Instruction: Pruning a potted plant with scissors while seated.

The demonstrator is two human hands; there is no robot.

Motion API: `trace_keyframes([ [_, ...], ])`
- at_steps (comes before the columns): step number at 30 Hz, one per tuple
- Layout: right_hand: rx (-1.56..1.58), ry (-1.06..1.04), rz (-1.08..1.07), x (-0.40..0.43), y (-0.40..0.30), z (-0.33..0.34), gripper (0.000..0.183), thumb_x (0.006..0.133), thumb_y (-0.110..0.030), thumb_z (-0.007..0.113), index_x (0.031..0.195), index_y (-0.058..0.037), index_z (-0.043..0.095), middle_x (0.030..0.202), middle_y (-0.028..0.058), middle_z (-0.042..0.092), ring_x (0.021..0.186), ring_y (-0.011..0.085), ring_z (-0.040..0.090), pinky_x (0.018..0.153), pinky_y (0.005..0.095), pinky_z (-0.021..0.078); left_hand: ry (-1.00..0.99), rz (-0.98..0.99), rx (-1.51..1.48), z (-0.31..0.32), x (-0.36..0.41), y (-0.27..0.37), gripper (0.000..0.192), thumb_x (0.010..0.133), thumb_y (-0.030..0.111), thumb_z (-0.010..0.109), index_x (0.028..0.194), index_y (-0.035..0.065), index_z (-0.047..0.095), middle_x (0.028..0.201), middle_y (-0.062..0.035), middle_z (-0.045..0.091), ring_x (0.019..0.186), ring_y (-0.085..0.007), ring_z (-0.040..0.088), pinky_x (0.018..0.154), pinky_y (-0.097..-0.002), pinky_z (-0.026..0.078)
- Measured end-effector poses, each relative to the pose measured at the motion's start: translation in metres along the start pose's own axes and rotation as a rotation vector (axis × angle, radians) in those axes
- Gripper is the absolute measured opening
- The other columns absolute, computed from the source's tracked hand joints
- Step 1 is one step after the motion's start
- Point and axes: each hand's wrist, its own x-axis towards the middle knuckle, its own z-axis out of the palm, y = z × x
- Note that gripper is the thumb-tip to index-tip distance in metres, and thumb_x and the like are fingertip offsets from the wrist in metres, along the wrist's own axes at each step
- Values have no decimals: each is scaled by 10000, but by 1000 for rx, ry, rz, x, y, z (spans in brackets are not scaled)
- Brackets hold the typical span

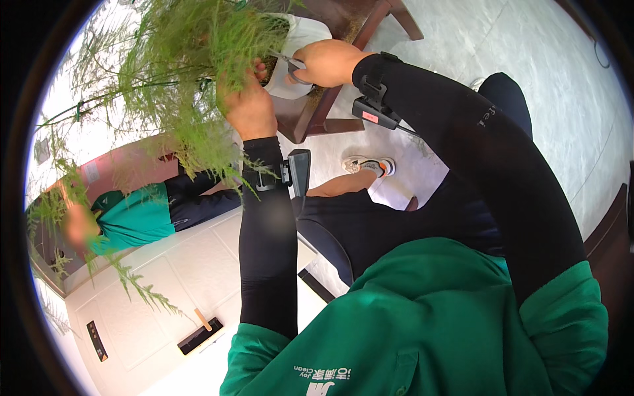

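Note:
Feathery green asparagus fern point(198, 44) grows from a white pot point(309, 32) whose soil shows near its rim. My left hand point(251, 106) is in among the fronds, its fingers curled around thin stems and partly hidden by foliage. In my right hand point(329, 62) is a pair of scissors point(296, 67), a finger through a grey handle loop. The blades point left towards the fronds just above my left fingertips. Whether the blades touch a stem is not clear.
The pot stands on a dark red-brown wooden stand point(324, 106), with brown crumbs scattered on it. Long fern stems point(129, 89) reach left, tied with green bands. A person in a green shirt point(138, 218) appears at left, beside a white panelled door point(168, 277). Grey tiled floor point(495, 39) lies right.

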Motion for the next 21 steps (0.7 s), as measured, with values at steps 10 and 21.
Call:
trace_keyframes([
  [10,41,170,-113,8,3,15,501,1079,-438,725,1016,41,857,939,271,807,940,509,789,900,610,625,-28,56,35,0,9,6,293,1214,228,652,1209,-63,682,1111,-153,815,952,-213,798,897,-363,661],
  [21,512,163,204,-82,30,54,693,1107,-675,694,1016,3,803,887,176,790,838,338,789,795,489,594,21,-57,-182,-8,11,37,361,1176,210,722,1416,-57,692,1218,-142,809,1068,-212,784,952,-353,632],
])
